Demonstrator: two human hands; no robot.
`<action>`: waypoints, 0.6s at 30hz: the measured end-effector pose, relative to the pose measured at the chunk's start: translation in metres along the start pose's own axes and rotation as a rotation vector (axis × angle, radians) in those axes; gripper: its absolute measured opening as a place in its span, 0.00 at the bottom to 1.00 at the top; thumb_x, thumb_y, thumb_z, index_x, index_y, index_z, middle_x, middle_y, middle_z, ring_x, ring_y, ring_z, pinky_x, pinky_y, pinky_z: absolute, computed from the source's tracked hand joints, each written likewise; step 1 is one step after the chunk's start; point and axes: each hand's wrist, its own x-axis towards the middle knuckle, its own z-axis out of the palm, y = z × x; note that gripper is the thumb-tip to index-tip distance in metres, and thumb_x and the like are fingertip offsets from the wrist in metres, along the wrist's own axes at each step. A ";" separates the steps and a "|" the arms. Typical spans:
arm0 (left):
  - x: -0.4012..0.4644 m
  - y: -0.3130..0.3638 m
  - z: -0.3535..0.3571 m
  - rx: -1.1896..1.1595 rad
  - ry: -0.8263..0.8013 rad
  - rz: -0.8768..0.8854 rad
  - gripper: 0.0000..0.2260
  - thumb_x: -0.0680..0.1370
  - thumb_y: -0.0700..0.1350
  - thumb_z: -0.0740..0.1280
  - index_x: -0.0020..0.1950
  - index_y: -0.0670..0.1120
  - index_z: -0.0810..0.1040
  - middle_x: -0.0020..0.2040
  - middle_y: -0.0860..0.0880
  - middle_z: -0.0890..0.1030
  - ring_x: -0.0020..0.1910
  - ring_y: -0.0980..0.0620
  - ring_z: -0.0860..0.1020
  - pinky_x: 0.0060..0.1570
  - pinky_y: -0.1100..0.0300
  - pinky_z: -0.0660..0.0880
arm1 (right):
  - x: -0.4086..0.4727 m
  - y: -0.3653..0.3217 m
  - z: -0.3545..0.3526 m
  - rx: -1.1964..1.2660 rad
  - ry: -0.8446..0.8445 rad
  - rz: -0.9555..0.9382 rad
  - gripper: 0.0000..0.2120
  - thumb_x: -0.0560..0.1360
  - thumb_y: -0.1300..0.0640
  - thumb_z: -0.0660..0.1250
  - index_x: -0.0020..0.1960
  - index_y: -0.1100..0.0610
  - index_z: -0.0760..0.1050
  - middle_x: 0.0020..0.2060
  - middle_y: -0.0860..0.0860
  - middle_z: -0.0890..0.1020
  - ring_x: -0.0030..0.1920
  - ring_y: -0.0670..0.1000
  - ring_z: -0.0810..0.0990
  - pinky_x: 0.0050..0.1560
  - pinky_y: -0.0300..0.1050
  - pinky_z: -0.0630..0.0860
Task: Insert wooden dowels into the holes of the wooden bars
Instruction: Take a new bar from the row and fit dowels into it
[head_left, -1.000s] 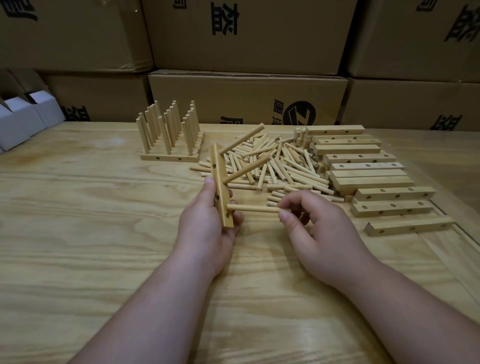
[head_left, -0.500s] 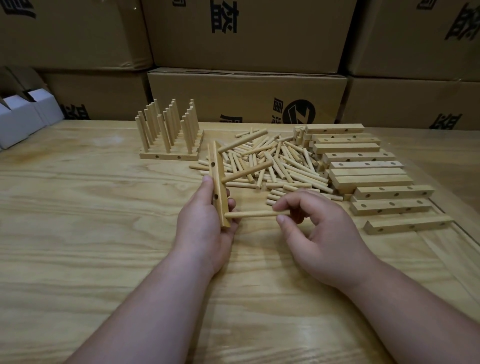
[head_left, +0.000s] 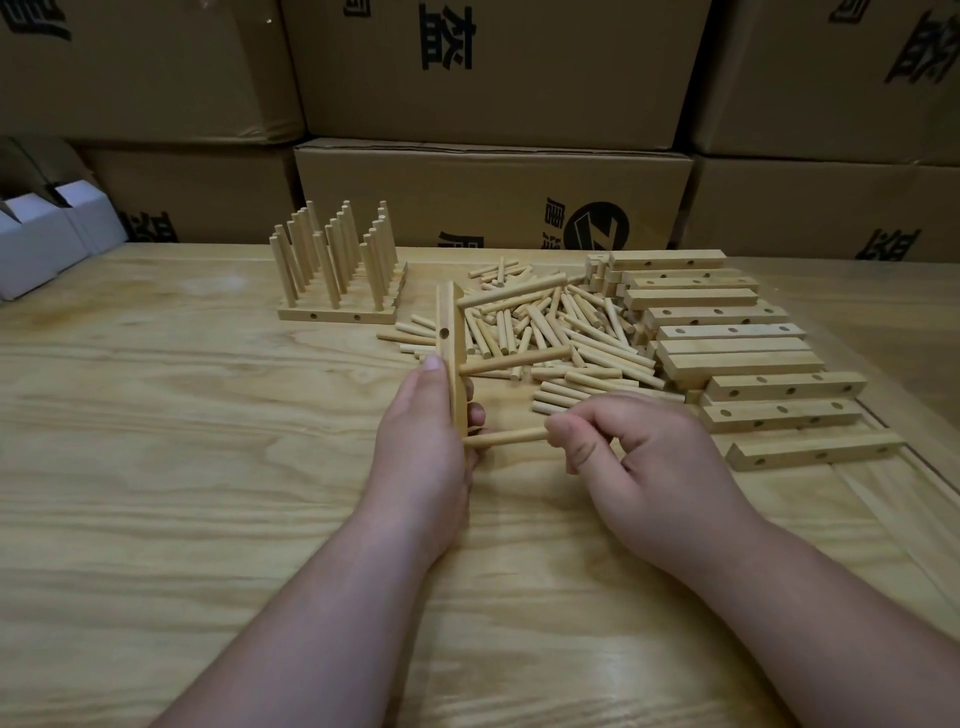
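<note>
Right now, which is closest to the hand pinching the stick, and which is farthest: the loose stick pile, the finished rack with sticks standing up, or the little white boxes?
From the right hand in the head view:
1. Loose stick pile, just beyond it on the table.
2. Finished rack, farther back and to the left.
3. White boxes, at the far left edge, farthest.
</note>
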 end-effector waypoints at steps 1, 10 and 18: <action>0.000 -0.001 0.000 0.019 -0.016 0.008 0.21 0.85 0.56 0.56 0.39 0.57 0.83 0.31 0.56 0.78 0.29 0.58 0.73 0.36 0.57 0.68 | 0.000 0.001 0.001 -0.002 0.002 0.006 0.19 0.79 0.46 0.63 0.38 0.57 0.80 0.30 0.48 0.80 0.36 0.48 0.79 0.39 0.43 0.72; 0.003 0.000 -0.001 -0.177 -0.068 -0.024 0.11 0.85 0.49 0.61 0.54 0.48 0.83 0.37 0.52 0.81 0.33 0.55 0.76 0.33 0.59 0.73 | -0.004 0.001 0.002 0.455 0.045 0.258 0.22 0.73 0.33 0.63 0.45 0.52 0.80 0.34 0.52 0.81 0.34 0.47 0.78 0.37 0.40 0.76; 0.002 0.000 -0.001 -0.219 -0.207 -0.004 0.07 0.84 0.43 0.62 0.56 0.47 0.79 0.44 0.47 0.86 0.43 0.50 0.85 0.46 0.54 0.81 | -0.003 0.000 0.009 0.293 -0.003 0.391 0.09 0.70 0.52 0.76 0.49 0.44 0.82 0.37 0.43 0.83 0.32 0.42 0.77 0.33 0.31 0.73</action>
